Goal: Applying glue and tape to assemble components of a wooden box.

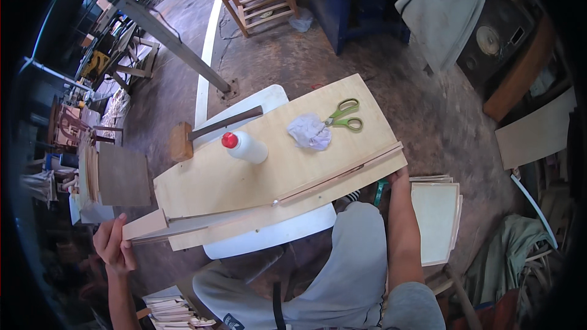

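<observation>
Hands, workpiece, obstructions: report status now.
Left hand pinching wood piece. Right hand at right end of strip, grip hidden. Panel lying across white top. Bottle, rag, scissors on panel, clear of both hands.

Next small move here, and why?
I'd probably ease the left end of the front strip toward the panel, with the right hand steadying the far end. The spacing between strip and panel looks wider at the left, and the left hand has the wooden piece at that end.
</observation>
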Demonstrator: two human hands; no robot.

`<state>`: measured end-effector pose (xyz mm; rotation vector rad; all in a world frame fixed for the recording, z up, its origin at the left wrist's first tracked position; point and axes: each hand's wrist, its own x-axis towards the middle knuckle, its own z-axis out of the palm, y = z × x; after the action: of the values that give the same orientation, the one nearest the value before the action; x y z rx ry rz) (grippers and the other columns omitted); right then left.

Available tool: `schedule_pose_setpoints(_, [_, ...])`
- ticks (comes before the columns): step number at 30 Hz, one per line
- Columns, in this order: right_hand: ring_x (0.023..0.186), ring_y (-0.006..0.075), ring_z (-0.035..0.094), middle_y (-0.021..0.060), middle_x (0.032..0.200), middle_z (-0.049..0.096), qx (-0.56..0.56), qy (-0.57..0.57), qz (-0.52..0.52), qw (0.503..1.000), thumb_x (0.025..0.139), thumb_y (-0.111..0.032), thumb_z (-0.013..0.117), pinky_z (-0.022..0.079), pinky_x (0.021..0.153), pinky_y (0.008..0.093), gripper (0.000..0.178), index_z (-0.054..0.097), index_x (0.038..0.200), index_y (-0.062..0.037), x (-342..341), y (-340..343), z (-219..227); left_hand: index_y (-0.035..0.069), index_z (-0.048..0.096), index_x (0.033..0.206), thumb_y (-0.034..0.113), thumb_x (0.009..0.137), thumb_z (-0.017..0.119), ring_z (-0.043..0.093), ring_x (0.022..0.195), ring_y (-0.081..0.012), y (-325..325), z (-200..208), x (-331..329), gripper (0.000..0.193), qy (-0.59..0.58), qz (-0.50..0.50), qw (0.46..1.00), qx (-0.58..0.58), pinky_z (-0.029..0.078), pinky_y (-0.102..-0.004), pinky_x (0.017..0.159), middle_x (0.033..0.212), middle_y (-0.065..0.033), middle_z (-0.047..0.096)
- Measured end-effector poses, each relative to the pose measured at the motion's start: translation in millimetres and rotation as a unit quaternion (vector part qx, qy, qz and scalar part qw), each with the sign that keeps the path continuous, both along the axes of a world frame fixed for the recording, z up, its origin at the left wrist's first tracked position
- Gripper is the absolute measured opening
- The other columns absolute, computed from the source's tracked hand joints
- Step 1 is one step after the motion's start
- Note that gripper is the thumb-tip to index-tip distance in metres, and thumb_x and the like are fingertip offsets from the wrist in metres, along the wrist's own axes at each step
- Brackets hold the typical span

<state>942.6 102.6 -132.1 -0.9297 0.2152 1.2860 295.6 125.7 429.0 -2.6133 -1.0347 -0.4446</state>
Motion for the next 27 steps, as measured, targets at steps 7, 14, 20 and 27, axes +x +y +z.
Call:
schedule_pose_setpoints(7, [0.11, 0.0299, 0.071, 0.0151, 0.119, 0.073, 0.048, -0.015, 0.01, 0.999, 0.102, -0.025, 0.06, 0.057, 0.099, 0.0447, 0.032, 0.068, 0.123, -0.0017, 4.7, 0.4, 44.1, -0.012, 0.07, 0.11, 0.018, 0.095, 0.055, 0.061, 0.064, -0.0276, -10.6, 7.0, -32.0, 0.036, -0.019, -0.002, 1.0, 0.01, 0.046, -0.0361, 0.056, 0.082, -0.0168, 0.063])
schedule_pose_setpoints(14, [0.092, 0.0288, 0.075, 0.0149, 0.112, 0.075, -0.047, -0.046, 0.043, 0.997, 0.1, -0.03, 0.064, 0.063, 0.084, 0.0405, 0.031, 0.071, 0.112, -0.0026, 25.1, -15.2, 74.8, -0.008, 0.072, 0.11, 0.018, 0.092, 0.06, 0.06, 0.061, -0.0251, -21.8, 10.9, -50.4, 0.034, -0.035, -0.016, 0.999, 0.019, 0.046, -0.0356, 0.053, 0.079, -0.0134, 0.063])
schedule_pose_setpoints(20, [0.091, 0.0205, 0.071, 0.0111, 0.109, 0.075, -0.276, -0.563, -0.042, 0.778, 0.097, -0.021, 0.068, 0.057, 0.083, 0.033, 0.024, 0.073, 0.113, -0.0034, 14.1, 4.5, 162.9, -0.003, 0.075, 0.111, 0.02, 0.089, 0.064, 0.061, 0.062, -0.0251, -27.8, 10.8, -36.7, 0.034, -0.062, -0.008, 0.998, 0.025, 0.049, -0.035, 0.056, 0.081, -0.0129, 0.065])
schedule_pose_setpoints(27, [0.091, 0.0151, 0.064, 0.01, 0.12, 0.065, 0.139, -0.598, 0.345, 0.71, 0.071, -0.009, 0.087, 0.054, 0.085, 0.0302, 0.079, 0.058, 0.144, -0.0104, -234.1, 128.1, 253.2, -0.002, 0.075, 0.115, 0.033, 0.101, 0.052, 0.065, 0.087, -0.0271, -46.5, 26.5, -35.8, 0.043, -0.216, 0.122, 0.958, -0.143, 0.05, -0.0353, 0.077, 0.096, -0.0157, 0.068])
